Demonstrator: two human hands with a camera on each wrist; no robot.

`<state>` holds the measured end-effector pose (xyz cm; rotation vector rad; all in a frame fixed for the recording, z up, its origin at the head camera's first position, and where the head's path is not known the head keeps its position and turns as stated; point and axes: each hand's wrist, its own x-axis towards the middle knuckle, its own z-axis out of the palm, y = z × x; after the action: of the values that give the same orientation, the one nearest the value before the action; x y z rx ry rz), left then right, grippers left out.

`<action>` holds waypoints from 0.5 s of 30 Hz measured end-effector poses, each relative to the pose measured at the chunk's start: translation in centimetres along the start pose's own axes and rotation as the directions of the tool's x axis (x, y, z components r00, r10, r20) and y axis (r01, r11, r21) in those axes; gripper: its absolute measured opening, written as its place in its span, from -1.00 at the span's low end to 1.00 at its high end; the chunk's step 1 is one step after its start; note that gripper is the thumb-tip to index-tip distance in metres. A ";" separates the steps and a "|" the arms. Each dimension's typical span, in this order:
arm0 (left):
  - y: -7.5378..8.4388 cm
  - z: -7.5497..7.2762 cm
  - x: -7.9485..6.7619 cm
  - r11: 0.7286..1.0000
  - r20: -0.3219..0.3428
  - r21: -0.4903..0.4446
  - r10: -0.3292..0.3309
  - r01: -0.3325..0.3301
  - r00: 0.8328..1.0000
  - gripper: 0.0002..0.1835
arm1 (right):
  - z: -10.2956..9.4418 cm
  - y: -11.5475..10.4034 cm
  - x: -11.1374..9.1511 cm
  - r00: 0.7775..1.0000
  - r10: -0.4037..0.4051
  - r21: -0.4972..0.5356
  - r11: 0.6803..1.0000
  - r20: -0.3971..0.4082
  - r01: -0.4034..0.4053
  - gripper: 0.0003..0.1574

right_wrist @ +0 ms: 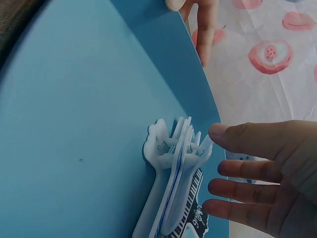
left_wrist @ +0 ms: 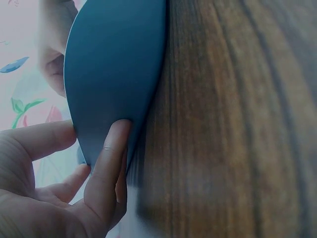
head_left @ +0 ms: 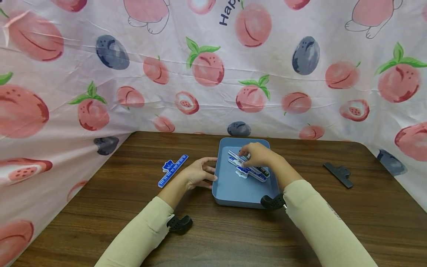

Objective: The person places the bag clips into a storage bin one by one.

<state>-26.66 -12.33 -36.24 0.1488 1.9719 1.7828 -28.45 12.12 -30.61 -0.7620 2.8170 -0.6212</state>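
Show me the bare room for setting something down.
Bare: table between the right sleeve and black clip; tray floor between its near wall and the heaped clips. Crowded: around those clips, under the right hand, and by the left hand.

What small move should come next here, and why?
Probably lift the right hand clear of the clips inside the blue tray: its fingers look extended and seem to grip nothing, while a black clip lies outside, on the table to the tray's right.
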 end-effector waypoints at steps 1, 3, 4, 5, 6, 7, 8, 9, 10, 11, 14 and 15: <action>0.0 0.0 0.0 1.000 -0.001 0.001 0.001 -0.001 1.000 -0.15 | 0.0 0.0 -0.1 1.000 -0.001 0.002 1.000 0.000 0.001 -0.56; 0.0 0.0 0.0 1.000 -0.004 0.003 0.002 -0.002 1.000 -0.15 | -0.1 0.0 -0.4 1.000 -0.010 0.001 1.000 -0.004 0.010 -0.55; 0.0 0.1 0.0 1.000 -0.005 0.003 0.001 -0.001 1.000 -0.15 | -0.1 0.0 -0.5 1.000 -0.012 -0.002 1.000 -0.005 0.012 -0.54; 0.0 0.1 0.0 1.000 -0.005 0.003 0.000 0.000 1.000 -0.15 | -0.1 0.1 -0.7 1.000 -0.013 -0.006 1.000 -0.008 0.013 -0.54; -0.1 0.1 -0.1 1.000 -0.005 0.003 0.000 0.000 1.000 -0.15 | 0.0 0.1 -0.8 1.000 -0.015 -0.014 1.000 -0.011 0.015 -0.54; -0.1 0.1 -0.1 1.000 -0.005 0.003 0.000 0.000 1.000 -0.15 | 0.0 0.1 -0.9 1.000 -0.018 -0.022 1.000 -0.013 0.018 -0.53; -0.1 0.1 -0.1 1.000 -0.004 0.004 0.000 0.000 1.000 -0.15 | 0.0 0.2 -1.1 1.000 -0.024 -0.031 0.999 -0.014 0.024 -0.53; -0.1 0.1 -0.1 1.000 -0.004 0.005 0.001 -0.001 1.000 -0.15 | 0.0 0.2 -1.2 0.999 -0.031 -0.043 0.999 -0.016 0.030 -0.53; -0.1 0.1 -0.1 1.000 -0.003 0.005 0.001 0.000 1.000 -0.15 | 0.0 0.3 -1.3 0.999 -0.033 -0.051 0.998 -0.016 0.032 -0.52; -0.1 0.1 -0.1 1.000 -0.002 0.007 0.002 -0.002 1.000 -0.15 | 0.0 0.3 -1.4 0.999 -0.039 -0.058 0.998 -0.018 0.038 -0.52; -0.1 0.0 -0.2 1.000 -0.003 0.008 0.002 -0.002 1.000 -0.14 | 0.0 0.4 -1.8 0.997 -0.072 -0.075 0.995 -0.031 0.069 -0.51; -0.1 0.0 -0.2 1.000 -0.004 0.007 0.001 -0.001 1.000 -0.14 | 0.1 0.4 -1.9 0.996 -0.081 -0.083 0.993 -0.040 0.078 -0.51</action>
<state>-26.49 -12.39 -36.29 0.1484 1.9814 1.7783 -26.96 13.41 -30.75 -0.8898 2.8789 -0.5437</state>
